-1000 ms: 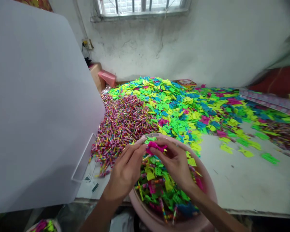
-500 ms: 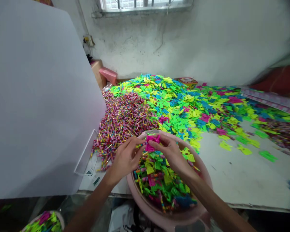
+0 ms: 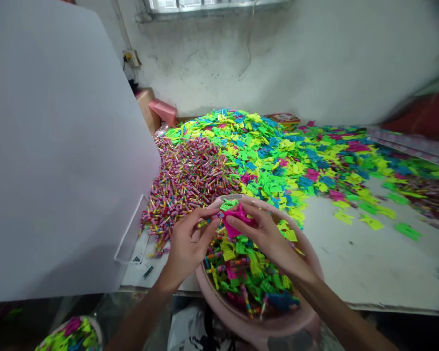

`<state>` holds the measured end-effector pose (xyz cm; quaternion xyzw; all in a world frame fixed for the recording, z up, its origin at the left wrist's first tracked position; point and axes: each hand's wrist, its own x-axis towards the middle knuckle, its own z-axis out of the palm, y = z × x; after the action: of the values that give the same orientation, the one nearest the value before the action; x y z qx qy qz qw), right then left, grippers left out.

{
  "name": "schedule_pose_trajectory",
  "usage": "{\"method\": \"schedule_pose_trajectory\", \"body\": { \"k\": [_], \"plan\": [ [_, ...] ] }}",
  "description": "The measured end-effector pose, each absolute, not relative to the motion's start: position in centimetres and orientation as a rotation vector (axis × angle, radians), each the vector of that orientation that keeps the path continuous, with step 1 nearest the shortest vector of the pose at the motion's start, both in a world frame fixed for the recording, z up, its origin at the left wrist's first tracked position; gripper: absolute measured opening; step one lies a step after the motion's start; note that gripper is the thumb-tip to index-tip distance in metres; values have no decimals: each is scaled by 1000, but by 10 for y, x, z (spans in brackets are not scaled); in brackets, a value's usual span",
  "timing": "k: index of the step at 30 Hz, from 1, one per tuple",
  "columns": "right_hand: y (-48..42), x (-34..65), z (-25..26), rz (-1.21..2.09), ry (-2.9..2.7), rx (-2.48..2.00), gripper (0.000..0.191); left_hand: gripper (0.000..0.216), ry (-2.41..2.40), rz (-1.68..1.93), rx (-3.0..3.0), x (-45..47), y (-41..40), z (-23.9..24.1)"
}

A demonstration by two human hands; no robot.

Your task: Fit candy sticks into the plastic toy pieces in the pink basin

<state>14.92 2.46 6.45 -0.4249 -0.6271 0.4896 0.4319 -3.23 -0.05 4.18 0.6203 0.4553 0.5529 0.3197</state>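
Over a pink basin (image 3: 212, 308), my left hand (image 3: 188, 241) pinches a small multicoloured stick (image 3: 204, 224) that looks like a stacked crayon. Between the fingers and thumb of my right hand (image 3: 269, 236) is a magenta plastic piece (image 3: 234, 228), its left edge against the stick's tip. Whether the stick is inside the piece or only touching it, I cannot tell. Below both hands, the basin holds green, yellow, blue and magenta pieces, several with sticks among them. A green piece (image 3: 229, 204) shows just beyond my fingertips.
Behind the basin lie a heap of sticks (image 3: 190, 170) and a larger heap of bright plastic pieces (image 3: 241, 139). A big white panel (image 3: 69, 146) stands at the left. Loose pieces lie across the white table (image 3: 344, 263). Another container (image 3: 97, 329) of pieces is at lower left.
The magenta piece has turned and tilted in my right fingers, still beside the stick. Both hands stay over the basin, and the view has shifted slightly.
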Motion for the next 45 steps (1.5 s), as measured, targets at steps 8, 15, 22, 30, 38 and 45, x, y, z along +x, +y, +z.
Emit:
{"method": "schedule_pose_trajectory", "body": {
  "k": [8,15,22,30,38,45],
  "plan": [
    [26,152,61,1236,-1560,-1083,21,13,1281,1434,1800,-39,0,40],
    [25,149,46,1293,-1487,-1103,24,17,1198,1295,2179,-51,2,33],
    [25,143,39,1257,-1566,-1065,27,24,1147,1345,2330,-58,8,14],
    [24,143,31,1165,-1640,-1138,29,26,1063,1340,2442,-56,8,9],
    [26,137,19,1215,-1436,-1191,34,23,1428,1049,2610,-43,8,10],
    [23,139,18,1205,-1360,-1203,31,64,1613,927,2759,-24,4,4]
  ]
}}
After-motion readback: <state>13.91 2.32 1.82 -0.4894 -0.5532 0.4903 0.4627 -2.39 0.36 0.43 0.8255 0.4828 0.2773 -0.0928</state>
